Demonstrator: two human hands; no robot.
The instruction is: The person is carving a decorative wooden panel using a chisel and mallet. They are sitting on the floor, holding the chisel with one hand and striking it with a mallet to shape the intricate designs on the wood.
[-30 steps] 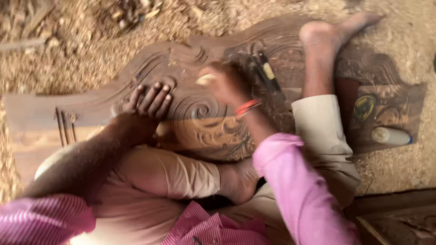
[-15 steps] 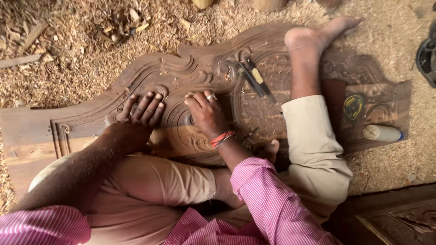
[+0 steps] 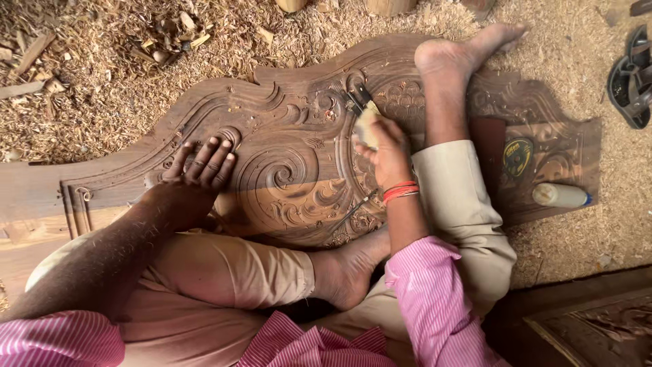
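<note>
A large carved wooden panel (image 3: pixel 285 115) with scroll patterns lies on the floor under my legs. My left hand (image 3: pixel 197 170) rests flat on it beside a carved spiral (image 3: pixel 282 170), fingers spread and holding nothing. My right hand (image 3: pixel 387 153) presses a small pale folded pad, likely sandpaper (image 3: pixel 367 122), against the carving to the right of the spiral. Just beyond that hand a dark-handled tool (image 3: pixel 358 97) lies on the wood. A thin metal tool (image 3: pixel 353 212) rests near my right wrist.
Wood shavings (image 3: pixel 102 88) and scraps cover the floor around the panel. My right foot (image 3: pixel 468 51) lies on the panel's far part, my left foot (image 3: pixel 346 268) near its front edge. A pale bottle (image 3: pixel 560 196) and a round dark disc (image 3: pixel 517 156) sit on the right. Sandals (image 3: pixel 631 78) lie at far right.
My right hand has moved from the spiral toward the right and further away, and now holds the pale pad on the carving. My left hand has stayed in place.
</note>
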